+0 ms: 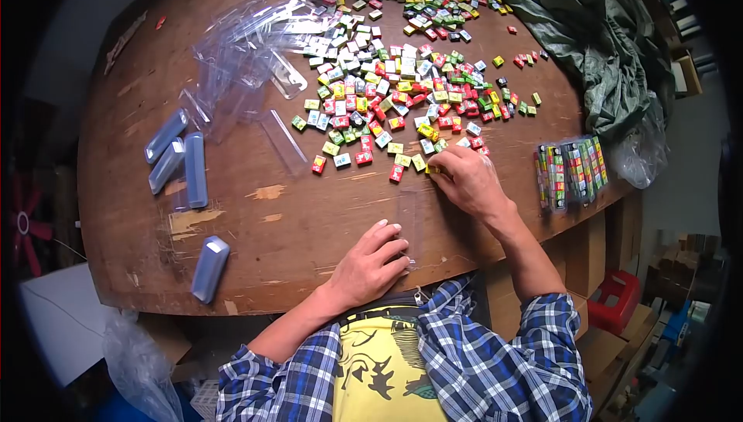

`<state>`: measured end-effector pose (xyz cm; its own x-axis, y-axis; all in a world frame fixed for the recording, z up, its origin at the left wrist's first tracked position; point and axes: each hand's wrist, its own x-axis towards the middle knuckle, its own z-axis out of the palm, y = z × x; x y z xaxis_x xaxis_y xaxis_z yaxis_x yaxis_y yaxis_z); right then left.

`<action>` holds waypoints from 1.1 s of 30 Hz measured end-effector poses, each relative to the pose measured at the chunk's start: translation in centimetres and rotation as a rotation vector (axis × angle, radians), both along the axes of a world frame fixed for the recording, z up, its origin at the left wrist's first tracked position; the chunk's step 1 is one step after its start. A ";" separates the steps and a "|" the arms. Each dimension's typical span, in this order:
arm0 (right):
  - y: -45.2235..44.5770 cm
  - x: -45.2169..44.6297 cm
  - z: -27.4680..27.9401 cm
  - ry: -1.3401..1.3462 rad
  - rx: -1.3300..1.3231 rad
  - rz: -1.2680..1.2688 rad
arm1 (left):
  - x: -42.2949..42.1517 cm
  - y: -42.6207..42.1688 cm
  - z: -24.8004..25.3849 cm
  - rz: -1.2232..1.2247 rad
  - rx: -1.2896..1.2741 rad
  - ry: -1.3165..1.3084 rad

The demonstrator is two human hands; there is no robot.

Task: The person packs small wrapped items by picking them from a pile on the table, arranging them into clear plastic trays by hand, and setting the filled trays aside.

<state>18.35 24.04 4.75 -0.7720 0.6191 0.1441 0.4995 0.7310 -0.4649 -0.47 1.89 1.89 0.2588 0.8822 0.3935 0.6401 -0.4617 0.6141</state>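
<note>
My right hand (469,180) pinches a small yellow box (433,169) between thumb and fingers at the near edge of a heap of small coloured boxes (410,85). These boxes are red, green, yellow, white and black, lying at all angles. My left hand (373,265) lies near the table's front edge, fingers stretched out and slightly apart. Its fingertips touch or almost touch a narrow clear plastic package (408,221) lying flat on the wooden table; whether anything is inside it is hard to make out.
Clear plastic packages (240,54) are piled at the back left. Several bluish plastic trays (196,170) lie on the left, one (210,269) nearer me. Filled packs (571,173) sit at the right edge, beside green cloth (596,42). A red stool (615,302) stands below right.
</note>
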 end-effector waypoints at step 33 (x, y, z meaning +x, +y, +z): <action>2.2 -3.2 -0.5 0.237 0.073 -0.191 | 0.0 -0.1 -0.2 0.014 0.028 0.007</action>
<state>15.18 26.23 4.24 -0.5823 0.7310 0.3556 0.5146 0.6701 -0.5349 -0.47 1.79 1.72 0.2496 0.8742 0.4164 0.6506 -0.4699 0.5966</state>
